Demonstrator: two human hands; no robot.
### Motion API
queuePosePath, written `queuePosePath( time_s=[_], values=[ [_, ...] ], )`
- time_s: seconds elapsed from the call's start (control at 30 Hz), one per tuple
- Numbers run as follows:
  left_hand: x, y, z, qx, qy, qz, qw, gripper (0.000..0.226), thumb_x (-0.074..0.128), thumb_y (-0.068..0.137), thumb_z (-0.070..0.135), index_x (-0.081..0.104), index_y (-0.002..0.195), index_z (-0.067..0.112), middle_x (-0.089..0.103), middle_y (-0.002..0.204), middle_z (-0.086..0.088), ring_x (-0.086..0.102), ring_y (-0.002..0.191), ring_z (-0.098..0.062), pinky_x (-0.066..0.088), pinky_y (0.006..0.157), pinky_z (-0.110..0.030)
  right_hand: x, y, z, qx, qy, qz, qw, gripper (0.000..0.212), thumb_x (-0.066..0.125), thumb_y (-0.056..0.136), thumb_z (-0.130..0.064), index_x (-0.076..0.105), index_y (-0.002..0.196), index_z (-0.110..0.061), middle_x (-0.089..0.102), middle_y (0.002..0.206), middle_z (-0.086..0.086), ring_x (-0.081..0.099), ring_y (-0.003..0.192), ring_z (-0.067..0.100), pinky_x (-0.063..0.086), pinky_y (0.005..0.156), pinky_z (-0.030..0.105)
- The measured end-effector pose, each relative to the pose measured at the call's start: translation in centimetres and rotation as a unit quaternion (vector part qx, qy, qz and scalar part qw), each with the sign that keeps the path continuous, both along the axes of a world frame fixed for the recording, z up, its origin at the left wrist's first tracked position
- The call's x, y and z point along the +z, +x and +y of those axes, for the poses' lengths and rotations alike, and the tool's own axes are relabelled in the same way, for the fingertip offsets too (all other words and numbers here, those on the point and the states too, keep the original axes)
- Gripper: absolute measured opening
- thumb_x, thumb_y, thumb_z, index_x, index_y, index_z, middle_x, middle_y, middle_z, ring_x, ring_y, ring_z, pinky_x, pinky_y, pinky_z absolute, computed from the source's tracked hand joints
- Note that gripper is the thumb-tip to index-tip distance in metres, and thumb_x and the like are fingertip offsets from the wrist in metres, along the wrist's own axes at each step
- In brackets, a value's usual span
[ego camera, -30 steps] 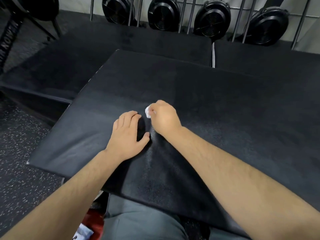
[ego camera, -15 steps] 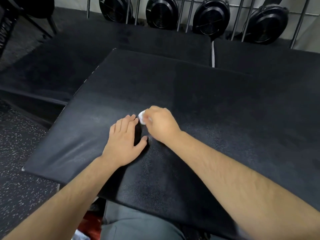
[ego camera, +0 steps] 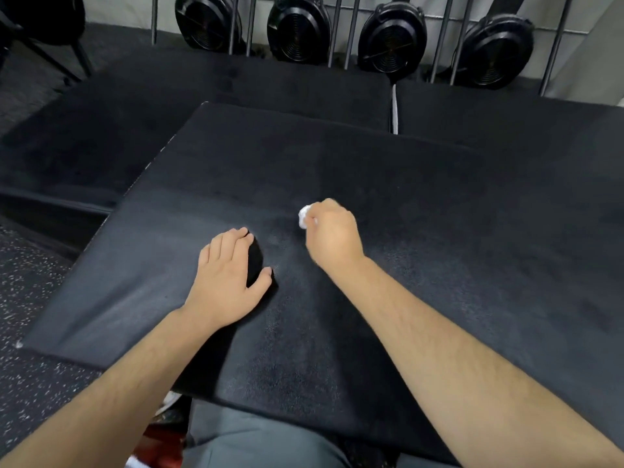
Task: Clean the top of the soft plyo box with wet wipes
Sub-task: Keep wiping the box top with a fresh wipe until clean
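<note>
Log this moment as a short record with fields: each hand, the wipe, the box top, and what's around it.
left hand: flat on the box top, fingers straight, holds nothing
right hand: fingers curled round the wet wipe, down at the surface
wet wipe: white, balled up, showing past the fingertips
plyo box top: black, textured, both hands near its middle
behind: four round black objects behind upright metal bars
left side: dark speckled floor
</note>
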State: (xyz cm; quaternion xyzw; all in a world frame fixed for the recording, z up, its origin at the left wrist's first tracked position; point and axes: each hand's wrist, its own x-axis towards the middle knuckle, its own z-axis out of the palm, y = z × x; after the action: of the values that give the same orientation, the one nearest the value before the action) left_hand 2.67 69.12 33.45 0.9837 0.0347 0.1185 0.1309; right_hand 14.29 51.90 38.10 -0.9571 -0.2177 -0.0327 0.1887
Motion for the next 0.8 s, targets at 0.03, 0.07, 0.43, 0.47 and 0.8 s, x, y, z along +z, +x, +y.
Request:
queuePosePath(
  time_s=[0.03, 0.07, 0.43, 0.47, 0.8],
  values=[
    [0.5, 0.6, 0.1, -0.010, -0.012, -0.005, 1.000, 0.067, 0.042, 0.086, 0.056, 0.051, 0.133, 0.009, 0.044, 0.139, -0.004, 0.038, 0.132, -0.024, 0.030, 0.106, -0.041, -0.2, -1.4, 0.2, 0.048, -0.005, 0.007, 0.999, 0.029, 0.056, 0.072, 0.010, 0.068, 0.078, -0.016, 0.060, 0.086, 0.005, 0.059, 0.071, 0.028, 0.052, 0.071, 0.036],
    [1.0, 1.3, 0.3, -0.021, -0.022, -0.005, 1.000, 0.065, 0.045, 0.085, 0.056, 0.052, 0.130, 0.009, 0.044, 0.138, -0.002, 0.039, 0.131, -0.023, 0.031, 0.106, -0.041, -0.8, -2.8, 0.3, 0.108, -0.002, 0.020, 0.994, 0.027, 0.058, 0.073, 0.008, 0.064, 0.074, -0.019, 0.061, 0.085, 0.003, 0.060, 0.072, 0.027, 0.052, 0.074, 0.036],
    [1.1, 5.7, 0.9, -0.019, -0.026, 0.067, 0.997, 0.096, 0.029, 0.082, 0.073, 0.030, 0.153, 0.009, 0.023, 0.163, -0.003, 0.007, 0.153, -0.017, 0.012, 0.124, -0.040, -0.7, -1.7, -0.9, 0.137, 0.050, 0.056, 0.988, 0.025, 0.056, 0.086, -0.001, 0.063, 0.076, -0.022, 0.060, 0.095, 0.004, 0.061, 0.082, 0.028, 0.054, 0.076, 0.041],
    [1.1, 5.7, 0.9, -0.019, -0.025, 0.067, 0.997, 0.096, 0.027, 0.082, 0.074, 0.030, 0.153, 0.010, 0.023, 0.163, -0.003, 0.007, 0.153, -0.017, 0.012, 0.124, -0.040, -0.5, -1.0, -1.2, 0.143, 0.039, 0.055, 0.987, 0.024, 0.056, 0.085, 0.000, 0.064, 0.075, -0.021, 0.059, 0.094, 0.004, 0.062, 0.080, 0.028, 0.054, 0.075, 0.041],
    [2.6, 6.8, 2.3, -0.029, -0.019, 0.085, 0.996, 0.100, 0.035, 0.068, 0.086, 0.046, 0.142, 0.019, 0.043, 0.144, 0.007, 0.034, 0.140, -0.017, 0.031, 0.108, -0.033, -1.5, 0.3, 0.2, 0.151, 0.059, 0.045, 0.986, 0.022, 0.054, 0.083, 0.000, 0.060, 0.072, -0.018, 0.054, 0.088, 0.003, 0.057, 0.075, 0.026, 0.052, 0.069, 0.041]
  ],
)
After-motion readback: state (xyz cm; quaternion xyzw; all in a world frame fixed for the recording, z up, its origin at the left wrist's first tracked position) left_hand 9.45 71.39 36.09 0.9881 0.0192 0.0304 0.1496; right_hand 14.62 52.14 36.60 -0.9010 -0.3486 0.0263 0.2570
